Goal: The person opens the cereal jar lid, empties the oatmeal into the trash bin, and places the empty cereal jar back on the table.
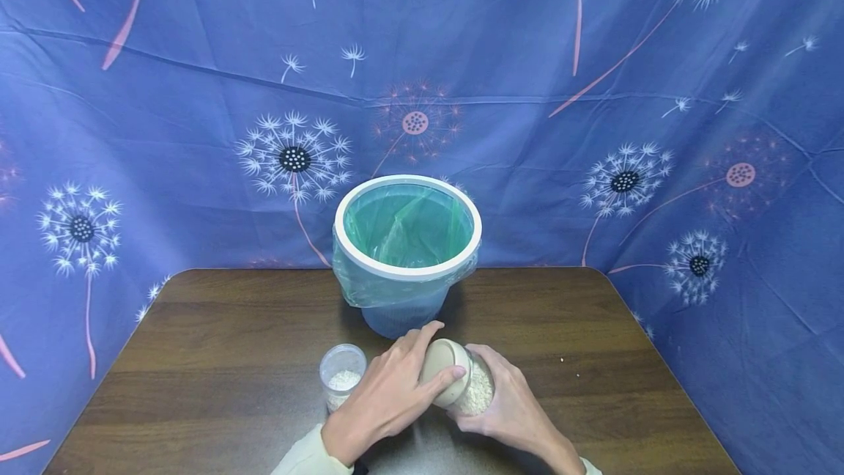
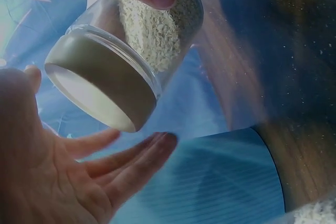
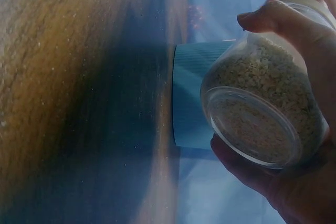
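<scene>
In front of the bin (image 1: 398,317), the tilted jar (image 1: 481,385) is gripped by the right hand (image 1: 517,403), its lid (image 1: 440,359) loosely framed by the spread left hand (image 1: 394,388); flakes (image 2: 152,40) could be spilled if it is loosened tilted.

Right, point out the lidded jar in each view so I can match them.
Head: jar low, just right of centre, in the right hand.
Left wrist: jar upper left of centre, lid angled down-left.
Right wrist: jar on the right, base towards the camera.
Shared landmark: blue bin, central in head, bottom in left wrist, mid-picture in right wrist.
</scene>
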Demonstrator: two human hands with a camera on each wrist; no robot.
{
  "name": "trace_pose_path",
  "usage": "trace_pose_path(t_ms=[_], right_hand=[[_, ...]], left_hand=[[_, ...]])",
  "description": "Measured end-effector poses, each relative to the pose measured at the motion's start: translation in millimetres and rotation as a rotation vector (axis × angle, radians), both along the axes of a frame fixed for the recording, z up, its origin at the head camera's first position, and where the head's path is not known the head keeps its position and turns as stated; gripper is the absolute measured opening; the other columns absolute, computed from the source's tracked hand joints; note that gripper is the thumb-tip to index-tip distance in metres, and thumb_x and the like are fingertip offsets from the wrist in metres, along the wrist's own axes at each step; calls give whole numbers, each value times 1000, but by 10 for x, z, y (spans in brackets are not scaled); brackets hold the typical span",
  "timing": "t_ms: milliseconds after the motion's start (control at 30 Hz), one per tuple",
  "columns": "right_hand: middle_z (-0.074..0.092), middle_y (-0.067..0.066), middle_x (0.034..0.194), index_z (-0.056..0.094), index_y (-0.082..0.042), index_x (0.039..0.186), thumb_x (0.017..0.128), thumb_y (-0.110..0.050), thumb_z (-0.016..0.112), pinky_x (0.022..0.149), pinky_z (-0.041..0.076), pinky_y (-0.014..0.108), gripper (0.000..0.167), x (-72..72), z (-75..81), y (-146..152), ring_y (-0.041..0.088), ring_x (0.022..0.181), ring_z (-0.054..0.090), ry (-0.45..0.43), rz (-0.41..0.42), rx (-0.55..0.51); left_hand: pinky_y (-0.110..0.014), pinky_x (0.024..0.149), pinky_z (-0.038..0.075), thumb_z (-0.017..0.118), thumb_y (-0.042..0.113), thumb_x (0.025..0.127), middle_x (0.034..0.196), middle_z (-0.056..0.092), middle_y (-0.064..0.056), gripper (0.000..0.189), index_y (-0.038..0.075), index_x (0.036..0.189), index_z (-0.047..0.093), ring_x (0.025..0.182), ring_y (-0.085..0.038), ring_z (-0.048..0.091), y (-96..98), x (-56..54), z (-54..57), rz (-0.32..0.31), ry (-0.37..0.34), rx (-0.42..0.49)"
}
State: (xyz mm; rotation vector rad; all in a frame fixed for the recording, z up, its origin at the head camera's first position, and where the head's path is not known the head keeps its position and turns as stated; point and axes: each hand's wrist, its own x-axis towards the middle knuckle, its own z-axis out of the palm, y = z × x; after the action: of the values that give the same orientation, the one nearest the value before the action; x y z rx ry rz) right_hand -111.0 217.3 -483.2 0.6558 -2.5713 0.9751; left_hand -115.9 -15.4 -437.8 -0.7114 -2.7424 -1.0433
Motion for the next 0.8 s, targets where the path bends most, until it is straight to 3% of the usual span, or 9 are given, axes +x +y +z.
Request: trace_pose_path(t_ms=[133, 267, 400, 600, 800], right_hand=[[69, -9, 120, 62, -11, 135, 56, -31, 103, 82, 60, 32, 92, -6, -7, 13, 7, 101, 66, 6, 11, 0], [69, -9, 120, 61, -13, 137, 58, -27, 100, 80, 59, 31, 89, -7, -11, 25, 8, 99, 66, -16, 34, -21], [68, -10, 124, 60, -18, 141, 59, -31, 101, 82, 59, 32, 92, -2, -9, 39, 8, 103, 66, -32, 48, -20], [67, -14, 123, 60, -23, 139, 58, -31, 103, 81, 59, 31, 92, 3, 1, 40, 7, 101, 66, -25, 59, -25], [67, -15, 122, 60, -24, 137, 55, -23, 102, 79, 59, 30, 92, 3, 10, 39, 6, 100, 66, -11, 64, -33]], left_hand=[[-50, 95, 58, 47, 76, 102, 161, 48, 3, 75, 34, 164, 37, 138, -23, 57, -38, 8, 0, -68, 20, 5], [-54, 100, 57, 58, 73, 99, 175, 26, 7, 80, 45, 167, 27, 148, -26, 48, -87, 9, 2, -175, 50, 12], [-55, 106, 54, 72, 66, 95, 179, 9, 10, 90, 45, 168, 25, 156, -26, 37, -123, 2, 8, -285, 100, 5], [-52, 110, 52, 88, 45, 88, 180, 4, 6, 102, 41, 169, 27, 160, -26, 30, -182, -17, -4, -394, 103, -22], [-49, 111, 51, 86, 20, 88, 179, 11, 1, 103, 39, 170, 25, 158, -28, 34, -224, -24, -20, -445, 83, -27]])
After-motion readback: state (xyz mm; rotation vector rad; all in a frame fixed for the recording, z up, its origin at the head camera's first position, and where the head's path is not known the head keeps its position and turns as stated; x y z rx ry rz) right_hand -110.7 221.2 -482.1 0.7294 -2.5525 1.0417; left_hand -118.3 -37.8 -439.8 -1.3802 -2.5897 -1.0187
